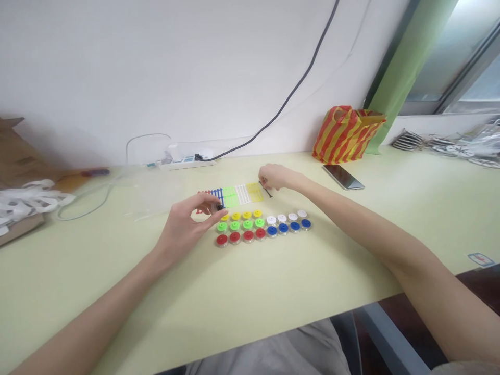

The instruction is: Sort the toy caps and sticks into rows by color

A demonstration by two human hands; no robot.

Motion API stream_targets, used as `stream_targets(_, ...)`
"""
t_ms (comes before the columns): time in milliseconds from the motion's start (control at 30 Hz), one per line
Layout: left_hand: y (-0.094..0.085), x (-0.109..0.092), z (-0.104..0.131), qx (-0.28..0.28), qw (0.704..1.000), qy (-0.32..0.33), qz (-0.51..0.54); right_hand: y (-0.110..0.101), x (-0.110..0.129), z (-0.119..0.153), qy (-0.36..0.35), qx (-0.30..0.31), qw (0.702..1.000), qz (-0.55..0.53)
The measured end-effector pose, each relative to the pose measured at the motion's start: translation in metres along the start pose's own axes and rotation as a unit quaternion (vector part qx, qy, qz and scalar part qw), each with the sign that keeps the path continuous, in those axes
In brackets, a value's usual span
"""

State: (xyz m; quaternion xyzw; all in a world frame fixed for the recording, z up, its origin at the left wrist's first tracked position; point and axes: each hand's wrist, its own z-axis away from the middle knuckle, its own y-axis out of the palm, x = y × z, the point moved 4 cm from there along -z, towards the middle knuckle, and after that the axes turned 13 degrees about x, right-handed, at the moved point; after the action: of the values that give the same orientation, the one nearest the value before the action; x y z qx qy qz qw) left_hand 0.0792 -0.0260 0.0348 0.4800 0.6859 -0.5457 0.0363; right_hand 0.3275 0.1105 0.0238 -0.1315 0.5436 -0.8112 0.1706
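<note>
My left hand (182, 221) pinches a small round piece with a black top (219, 207) between thumb and fingertips, just left of the yellow-topped discs (246, 215). My right hand (275, 177) has its fingers closed at the upper end of a thin black plastic stick (267, 192). Left of it lie flat groups of sticks: yellow (255, 191), white (242, 194), green (230, 197), blue (217, 196) and red, partly hidden by my left hand. Nearer me stand rows of small clear-based discs with green (247, 224), red (248, 236), white (282, 219) and blue tops (283, 228).
A power strip (187, 164) with a black cable (289, 99) lies by the wall. A red-and-yellow striped bag (341, 135) and a phone (344, 177) sit to the right. White strips (31, 200) lie at far left, and wrapped striped items (449, 146) at far right.
</note>
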Motion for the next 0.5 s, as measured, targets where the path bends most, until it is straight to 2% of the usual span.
stream_targets(500, 0.0007, -0.0014, -0.0003, 0.003, 1.0, -0.003, -0.005, -0.0018, 0.0071, 0.0022, 0.004, -0.016, 0.999, 0.037)
